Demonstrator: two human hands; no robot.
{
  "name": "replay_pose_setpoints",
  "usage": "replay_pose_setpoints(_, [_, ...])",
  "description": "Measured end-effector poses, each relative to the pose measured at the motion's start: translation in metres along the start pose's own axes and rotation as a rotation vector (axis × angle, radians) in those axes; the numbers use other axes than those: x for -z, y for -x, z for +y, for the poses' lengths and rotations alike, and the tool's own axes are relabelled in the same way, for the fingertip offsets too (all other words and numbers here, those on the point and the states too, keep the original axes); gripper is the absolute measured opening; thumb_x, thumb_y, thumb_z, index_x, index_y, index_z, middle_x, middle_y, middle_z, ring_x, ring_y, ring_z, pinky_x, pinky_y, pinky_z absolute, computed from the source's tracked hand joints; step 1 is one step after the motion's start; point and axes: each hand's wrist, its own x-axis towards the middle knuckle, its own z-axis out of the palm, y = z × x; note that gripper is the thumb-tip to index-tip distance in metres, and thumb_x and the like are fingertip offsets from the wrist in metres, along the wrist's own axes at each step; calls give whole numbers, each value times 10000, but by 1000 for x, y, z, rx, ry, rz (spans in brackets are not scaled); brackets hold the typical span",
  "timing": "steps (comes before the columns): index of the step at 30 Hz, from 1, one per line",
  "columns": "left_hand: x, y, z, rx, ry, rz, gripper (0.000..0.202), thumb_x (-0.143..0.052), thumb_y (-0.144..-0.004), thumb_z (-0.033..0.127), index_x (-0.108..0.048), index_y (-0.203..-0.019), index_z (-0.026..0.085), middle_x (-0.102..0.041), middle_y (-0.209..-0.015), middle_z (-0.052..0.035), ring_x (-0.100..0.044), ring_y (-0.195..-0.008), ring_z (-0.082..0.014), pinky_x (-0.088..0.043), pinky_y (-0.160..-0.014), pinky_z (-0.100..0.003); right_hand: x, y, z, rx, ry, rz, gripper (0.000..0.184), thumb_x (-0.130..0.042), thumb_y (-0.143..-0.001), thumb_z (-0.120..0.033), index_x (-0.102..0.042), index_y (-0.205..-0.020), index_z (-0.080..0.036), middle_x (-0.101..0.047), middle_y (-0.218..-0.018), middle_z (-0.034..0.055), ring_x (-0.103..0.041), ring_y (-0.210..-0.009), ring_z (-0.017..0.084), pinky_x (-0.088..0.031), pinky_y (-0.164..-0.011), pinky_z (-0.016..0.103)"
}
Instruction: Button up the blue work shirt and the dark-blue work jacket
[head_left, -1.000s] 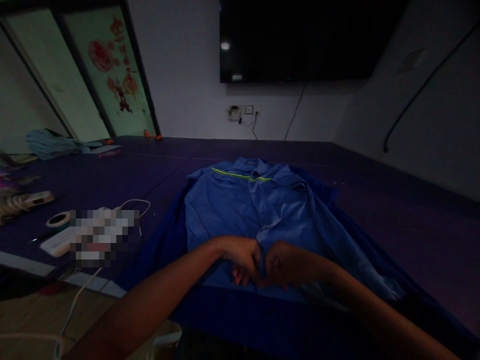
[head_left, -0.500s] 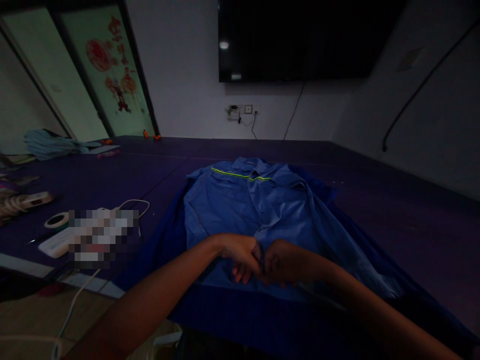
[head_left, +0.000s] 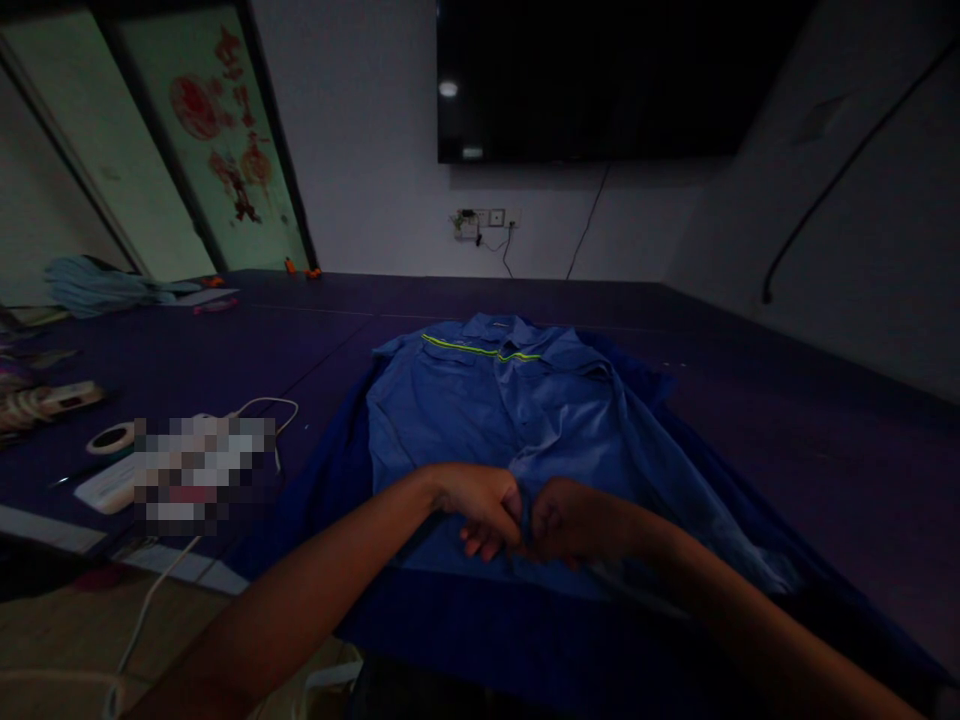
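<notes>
A blue long-sleeved work shirt (head_left: 450,410) lies face up, its collar pointing away from me and a yellow-green stripe across the chest. Beneath it spreads a darker blue cloth (head_left: 480,620). My left hand (head_left: 487,508) is closed on the shirt's front opening near the lower middle, with its lower fingers curled under. Right beside it, my right hand (head_left: 566,518) pinches the same front edge, and a small raised fold of fabric shows between the two. What the fingertips hold beyond the fabric is hidden.
The purple table (head_left: 750,350) reaches to the wall. On the left lie a roll of tape (head_left: 112,438), a white power strip (head_left: 105,487) with a cord, a blurred-out patch, and a light blue cloth (head_left: 97,287). A large TV (head_left: 600,80) hangs ahead.
Both hands stay at nearly the same spot on the shirt front. The fingers of my right hand have shifted slightly against the fabric. The shirt lies as before.
</notes>
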Motion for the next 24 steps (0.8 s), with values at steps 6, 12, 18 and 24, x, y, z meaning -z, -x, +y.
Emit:
replay_pose_setpoints(6, [-4, 0, 4, 9, -33, 63, 258, -639, -659, 354, -555, -562, 130, -581, -445, 22, -531, -370, -90, -386, -365, -181, -1, -1, 0, 10, -58, 35, 209, -638, -657, -266, -586, -516, -121, -472, -402, -39, -349, -336, 46, -228, -324, 152])
replay_pose_setpoints(12, [-13, 3, 11, 12, -188, 237, 424, -705, -536, 525, -569, -552, 124, -563, -431, 17, -497, -343, -82, -407, -389, -203, 2, -8, 7, -12, -103, -21, 223, -574, -654, -213, -568, -444, -137, -449, -381, -42, -340, -327, 50, -236, -325, 156])
replay_pose_setpoints(18, [-19, 3, 13, 16, -258, 330, 417, -676, -575, 515, -551, -514, 122, -530, -404, 20, -493, -342, -76, -388, -373, -180, 1, -11, 11, -37, -177, -24, 208, -554, -649, -207, -583, -455, -137, -446, -374, -40, -316, -310, 42, -216, -300, 148])
replay_pose_setpoints(24, [-19, 3, 13, 70, -220, 313, 286, -659, -621, 360, -534, -521, 122, -515, -382, 37, -481, -325, -70, -379, -364, -168, 2, -13, 13, 0, -212, -56, 172, -593, -664, -255, -662, -549, -147, -456, -379, -54, -312, -305, 34, -220, -289, 133])
